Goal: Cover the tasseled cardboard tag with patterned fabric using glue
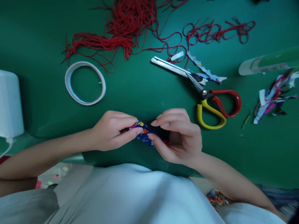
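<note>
A small piece of dark blue printed fabric (146,139), with orange, yellow and white figures, is held above the table's near side. My left hand (116,130) pinches its upper left end between thumb and index finger. From the other side my right hand (179,135) comes around the fabric with its thumb against or just over the printed face. The right fingers are curved and stand apart from the thumb. Part of the fabric's right end is hidden behind the right thumb.
On the green table (130,90) lie red cords (133,18), a tape roll (85,83), a utility knife (170,66), scissors (207,99) with red and yellow handles, and fabric scraps (271,96). A bottle (263,63) is at right, a white box (10,104) at left.
</note>
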The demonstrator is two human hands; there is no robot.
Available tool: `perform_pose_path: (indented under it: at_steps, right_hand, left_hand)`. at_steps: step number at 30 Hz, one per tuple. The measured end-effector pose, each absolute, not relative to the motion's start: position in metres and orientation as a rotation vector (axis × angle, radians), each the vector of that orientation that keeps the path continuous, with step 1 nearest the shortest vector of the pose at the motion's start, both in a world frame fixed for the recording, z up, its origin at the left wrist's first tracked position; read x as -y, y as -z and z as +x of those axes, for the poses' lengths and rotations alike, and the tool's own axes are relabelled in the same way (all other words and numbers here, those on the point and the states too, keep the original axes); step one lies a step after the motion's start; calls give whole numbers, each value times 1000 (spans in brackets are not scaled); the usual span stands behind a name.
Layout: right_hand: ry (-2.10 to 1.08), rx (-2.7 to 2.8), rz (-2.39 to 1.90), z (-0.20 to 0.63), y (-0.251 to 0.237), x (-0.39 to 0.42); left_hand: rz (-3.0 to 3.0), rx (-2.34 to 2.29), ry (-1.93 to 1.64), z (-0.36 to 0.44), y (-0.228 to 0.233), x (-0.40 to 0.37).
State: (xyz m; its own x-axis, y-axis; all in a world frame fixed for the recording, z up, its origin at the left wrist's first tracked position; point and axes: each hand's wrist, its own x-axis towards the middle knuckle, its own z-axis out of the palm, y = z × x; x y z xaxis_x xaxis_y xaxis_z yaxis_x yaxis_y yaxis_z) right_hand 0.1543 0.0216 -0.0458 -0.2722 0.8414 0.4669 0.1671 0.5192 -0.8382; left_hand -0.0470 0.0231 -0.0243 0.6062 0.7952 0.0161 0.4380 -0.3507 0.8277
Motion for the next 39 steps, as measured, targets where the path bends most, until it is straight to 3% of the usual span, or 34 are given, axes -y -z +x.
perform_pose_path:
  at_steps: [9,26,39]
  right_hand:
    - [-990,1631,-818,147,45,-15]
    - [-1012,1488,-927,153,45,-21]
    - [-1108,1664,-887,159,49,-18]
  left_hand:
    - [2017,-975,-536,-43,26,-20]
    - [2006,-975,-516,-45,25,-22]
    - [1821,-1015,-587,-45,23,-20]
